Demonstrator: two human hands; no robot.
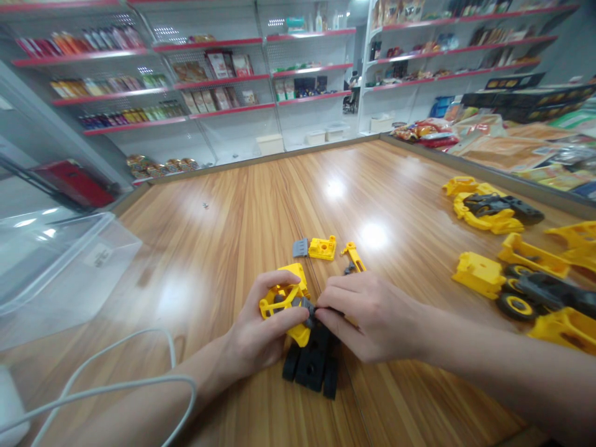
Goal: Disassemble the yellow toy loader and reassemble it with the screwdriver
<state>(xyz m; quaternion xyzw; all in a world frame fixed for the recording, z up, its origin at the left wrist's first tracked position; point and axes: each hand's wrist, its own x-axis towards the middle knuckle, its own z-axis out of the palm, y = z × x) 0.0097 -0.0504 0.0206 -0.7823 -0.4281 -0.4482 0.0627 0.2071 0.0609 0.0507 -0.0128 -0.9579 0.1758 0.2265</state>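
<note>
Yellow plastic makes up the toy part [302, 285] curled in the fingers and thumb of your left hand [258, 329], above the wooden surface [237, 242] and over the near black chassis [311, 365]. Your right hand [372, 316] has its thumb and fingertips pinched together beside the dark grey piece [305, 304] there, though what they grip, if anything, cannot be told; just beyond your hands lie a yellow block [322, 248], a grey plate [300, 248] and a yellow arm [356, 257].

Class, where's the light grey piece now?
In the head view, the light grey piece lies mid-picture on the table, just left of a yellow block and beyond the left hand.
</note>
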